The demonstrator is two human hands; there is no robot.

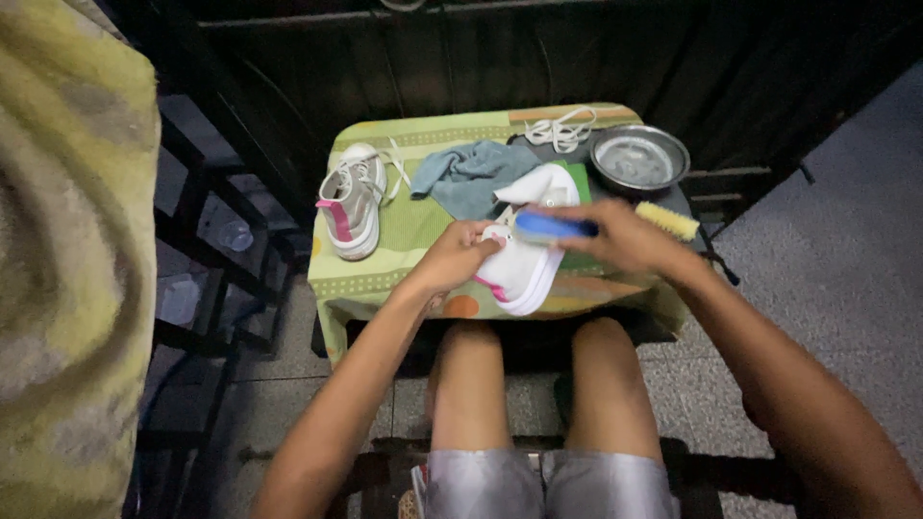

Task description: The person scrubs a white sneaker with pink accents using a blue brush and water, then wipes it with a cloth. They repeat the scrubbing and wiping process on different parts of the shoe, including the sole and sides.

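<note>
At the frame's centre a white shoe (527, 252) lies on the small table (423, 231), its long axis running from lower left up toward the upper right. It is white with a pink stripe near the lower end. The left hand (458, 256) grips its lower end, fingers curled over it. The right hand (623, 236) is closed around a blue brush (554, 227) held across the shoe.

White sneaker (524, 259) with a pink stripe at the tablecloth's near edge, blue-handled brush (553, 228) over it. Beige-and-pink sneaker (354, 200) by the left edge. Tablecloth (413, 235) green, with orange patches. Teal rag (471, 176), white laces (561, 129), silvery bowl (639, 159), yellow-bristled brush (667, 221).
</note>
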